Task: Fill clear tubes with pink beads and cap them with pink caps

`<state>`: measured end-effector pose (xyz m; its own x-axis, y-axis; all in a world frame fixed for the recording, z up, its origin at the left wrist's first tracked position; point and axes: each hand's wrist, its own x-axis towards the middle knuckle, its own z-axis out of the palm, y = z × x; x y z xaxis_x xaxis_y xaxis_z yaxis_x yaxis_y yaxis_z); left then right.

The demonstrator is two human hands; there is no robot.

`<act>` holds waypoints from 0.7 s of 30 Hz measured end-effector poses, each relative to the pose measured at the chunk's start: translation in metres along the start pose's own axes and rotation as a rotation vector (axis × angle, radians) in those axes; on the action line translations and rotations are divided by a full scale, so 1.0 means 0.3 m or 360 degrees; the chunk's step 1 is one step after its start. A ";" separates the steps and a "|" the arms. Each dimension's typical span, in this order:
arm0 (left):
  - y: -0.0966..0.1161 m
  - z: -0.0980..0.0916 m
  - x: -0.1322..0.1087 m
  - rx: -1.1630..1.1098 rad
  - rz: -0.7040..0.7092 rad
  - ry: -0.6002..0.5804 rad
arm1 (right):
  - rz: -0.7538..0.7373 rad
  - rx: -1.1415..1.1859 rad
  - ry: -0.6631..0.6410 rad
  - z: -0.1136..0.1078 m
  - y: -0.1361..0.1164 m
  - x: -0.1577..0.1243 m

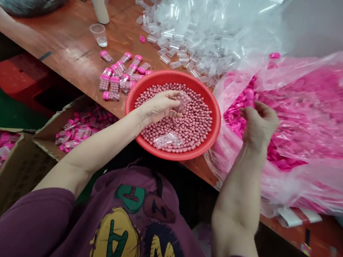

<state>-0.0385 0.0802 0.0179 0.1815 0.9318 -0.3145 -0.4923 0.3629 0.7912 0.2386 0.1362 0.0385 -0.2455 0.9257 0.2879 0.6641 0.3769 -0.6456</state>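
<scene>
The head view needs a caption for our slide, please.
Left hand over a bowl of beads; right hand at pink pieces.

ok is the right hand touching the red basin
Apart. The head view plainly shows pink pieces in their plastic bag between the right hand and the red basin.
</scene>
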 end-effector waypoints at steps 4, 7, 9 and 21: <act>0.009 0.006 0.007 -0.0176 0.0041 -0.0024 | -0.0090 0.0304 -0.0038 0.125 -0.184 0.035; 0.014 -0.001 -0.007 -0.0249 0.0037 -0.0026 | -0.0193 0.0516 -0.0052 0.218 -0.207 0.081; 0.015 -0.010 -0.016 -0.0266 0.0062 0.0010 | -0.0249 0.0628 -0.0046 0.268 -0.186 0.099; 0.007 -0.007 -0.008 -0.0141 0.0056 0.0034 | -0.0145 0.0862 0.0031 0.332 -0.108 0.051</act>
<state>-0.0416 0.0787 0.0191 0.1450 0.9431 -0.2991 -0.5714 0.3266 0.7529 0.1430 0.1415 -0.0067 -0.2683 0.8897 0.3695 0.1812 0.4233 -0.8877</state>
